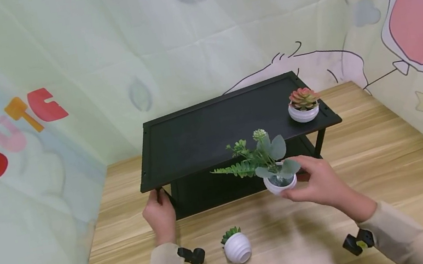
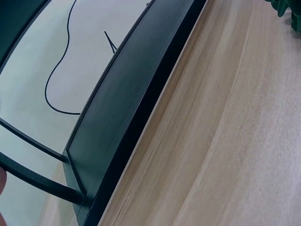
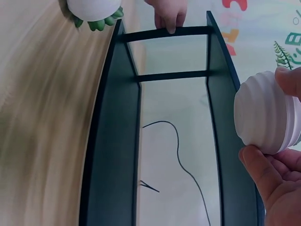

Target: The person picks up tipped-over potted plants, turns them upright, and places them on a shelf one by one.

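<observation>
My right hand [image 1: 320,181] pinches the white ribbed pot of a leafy artificial plant [image 1: 266,160], thumb at the near side, just in front of the shelf's top edge. In the right wrist view the thumb and fingers hold the white pot [image 3: 261,115] from both sides. A black two-tier shelf [image 1: 212,134] stands on the wooden table. At its front left corner, my left hand [image 1: 160,215] grips a thin black post [image 3: 164,34]. Only a sliver of that hand's fingers [image 2: 2,181] shows in the left wrist view.
A pink-green succulent in a white pot [image 1: 304,112] stands at the top tier's right end. On the table [image 1: 273,252], in front of the shelf, a small green succulent in a white pot [image 1: 238,247] lies tipped over. Printed cloth [image 1: 181,53] hangs behind and at the sides.
</observation>
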Demonstrator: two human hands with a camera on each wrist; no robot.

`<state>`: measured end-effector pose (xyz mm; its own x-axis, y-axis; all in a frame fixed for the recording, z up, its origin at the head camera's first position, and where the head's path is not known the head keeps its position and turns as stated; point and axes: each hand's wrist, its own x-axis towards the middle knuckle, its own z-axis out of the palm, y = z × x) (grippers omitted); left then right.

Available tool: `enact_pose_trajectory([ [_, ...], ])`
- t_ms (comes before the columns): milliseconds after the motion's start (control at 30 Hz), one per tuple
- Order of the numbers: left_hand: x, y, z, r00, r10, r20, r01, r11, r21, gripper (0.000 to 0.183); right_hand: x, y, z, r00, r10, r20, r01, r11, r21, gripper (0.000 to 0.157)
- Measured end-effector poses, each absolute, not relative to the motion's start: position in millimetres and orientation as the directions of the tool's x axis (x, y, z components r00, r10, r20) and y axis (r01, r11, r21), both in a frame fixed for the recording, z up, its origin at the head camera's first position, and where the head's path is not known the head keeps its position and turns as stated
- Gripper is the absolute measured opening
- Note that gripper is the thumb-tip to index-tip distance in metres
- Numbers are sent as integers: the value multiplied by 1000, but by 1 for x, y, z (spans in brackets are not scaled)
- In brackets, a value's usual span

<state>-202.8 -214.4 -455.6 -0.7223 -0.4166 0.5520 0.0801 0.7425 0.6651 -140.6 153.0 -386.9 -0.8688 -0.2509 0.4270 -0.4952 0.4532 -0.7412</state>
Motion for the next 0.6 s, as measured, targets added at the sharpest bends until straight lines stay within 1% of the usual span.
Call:
enact_pose_trajectory([
  [267, -202, -215, -456, -725, -410, 554, 78, 750, 657, 18, -148, 147, -373, -880, -227, 417, -475, 442, -761, 49],
  [600, -201, -214, -453, -728, -414, 547, 72, 746, 662, 17, -161, 142, -352, -890, -226, 396, -455, 473, -754, 48],
])
